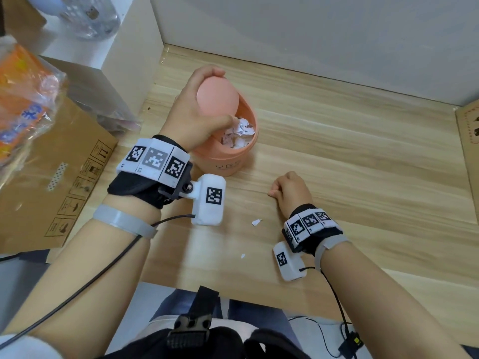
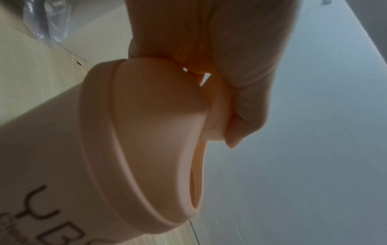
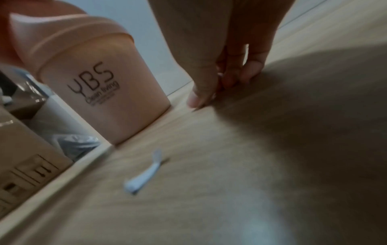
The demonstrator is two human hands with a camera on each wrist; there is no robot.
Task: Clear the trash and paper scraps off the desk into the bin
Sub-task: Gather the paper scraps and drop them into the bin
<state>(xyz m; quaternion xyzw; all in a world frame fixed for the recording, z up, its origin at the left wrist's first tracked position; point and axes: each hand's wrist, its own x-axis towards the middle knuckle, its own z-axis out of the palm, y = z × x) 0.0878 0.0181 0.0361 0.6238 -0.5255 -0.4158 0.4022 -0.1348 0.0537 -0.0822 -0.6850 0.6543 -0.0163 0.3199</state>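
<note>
A small pink bin [image 1: 228,161] marked YBS [image 3: 92,82] stands on the wooden desk [image 1: 350,156]. My left hand [image 1: 221,95] grips its round swing lid [image 1: 212,104] and holds it tilted open; the left wrist view shows the fingers [image 2: 240,82] curled over the lid's [image 2: 159,124] edge. Torn white paper scraps [image 1: 238,137] fill the bin. My right hand [image 1: 272,193] rests on the desk right of the bin, fingers curled, tips down [image 3: 211,92], seemingly pinching a tiny pale scrap. Two white scraps [image 1: 256,222] [image 1: 243,256] lie near the front edge; one scrap [image 3: 144,175] shows in the right wrist view.
A brown cardboard box [image 1: 51,182] lies left of the desk with an orange packet in a plastic bag [image 1: 23,94] on it. A white block [image 1: 124,47] stands at the back left, a white wall [image 1: 311,35] behind, and cardboard [image 1: 469,141] at the right edge.
</note>
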